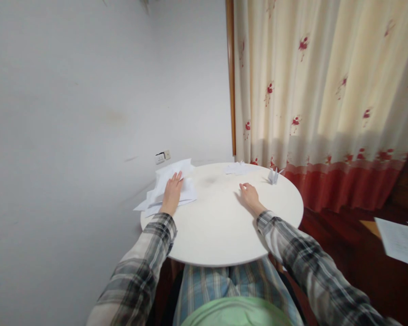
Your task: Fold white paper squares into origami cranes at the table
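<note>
My left hand [172, 192] lies flat, fingers stretched out, on a loose stack of white paper sheets [187, 170] at the left edge of a round white table [221, 226]. My right hand [249, 194] rests on the bare tabletop right of centre, fingers loosely curled under, with nothing visible in it. A small folded white paper figure [273, 175] stands a little beyond and to the right of my right hand. Another crumpled or folded white paper [236, 168] lies at the table's far edge.
A white wall with a socket [162, 156] runs along the left. A cream curtain with red flowers [326, 90] hangs behind the table. At the right, a dark wooden surface holds a sheet of paper [399, 242].
</note>
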### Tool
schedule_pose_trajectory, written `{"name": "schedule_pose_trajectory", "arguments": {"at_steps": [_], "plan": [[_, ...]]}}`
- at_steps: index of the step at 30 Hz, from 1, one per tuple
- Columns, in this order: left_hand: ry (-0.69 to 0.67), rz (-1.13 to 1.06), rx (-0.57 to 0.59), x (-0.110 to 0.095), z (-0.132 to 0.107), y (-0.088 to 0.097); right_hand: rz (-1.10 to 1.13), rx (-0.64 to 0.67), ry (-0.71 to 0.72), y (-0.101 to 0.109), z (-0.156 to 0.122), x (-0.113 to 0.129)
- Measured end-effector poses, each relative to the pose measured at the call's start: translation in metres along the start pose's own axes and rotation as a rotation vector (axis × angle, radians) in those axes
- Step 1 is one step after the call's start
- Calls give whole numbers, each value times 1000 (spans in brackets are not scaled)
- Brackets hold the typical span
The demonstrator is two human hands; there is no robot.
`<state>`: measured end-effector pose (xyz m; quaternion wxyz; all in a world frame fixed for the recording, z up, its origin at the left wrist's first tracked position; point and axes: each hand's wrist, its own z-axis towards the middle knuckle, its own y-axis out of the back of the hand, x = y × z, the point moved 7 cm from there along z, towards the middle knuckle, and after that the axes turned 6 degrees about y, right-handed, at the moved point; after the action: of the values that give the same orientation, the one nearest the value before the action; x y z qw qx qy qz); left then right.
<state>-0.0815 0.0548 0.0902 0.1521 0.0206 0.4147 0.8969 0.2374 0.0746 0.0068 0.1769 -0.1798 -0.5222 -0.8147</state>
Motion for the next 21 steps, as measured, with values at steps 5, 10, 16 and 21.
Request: {"name": "schedule_pose_trajectory", "arguments": {"at_steps": [5, 10, 16, 21], "plan": [[101, 51, 362, 39, -25, -48, -10, 28, -11, -2, 4, -1], [277, -4, 345, 43, -31, -49, -33, 63, -13, -4, 7, 0], [429, 11, 195, 45, -27, -34, -62, 81, -2, -2, 5, 2], [472, 112, 224, 46, -27, -37, -59, 70, -5, 0, 5, 2]]}}
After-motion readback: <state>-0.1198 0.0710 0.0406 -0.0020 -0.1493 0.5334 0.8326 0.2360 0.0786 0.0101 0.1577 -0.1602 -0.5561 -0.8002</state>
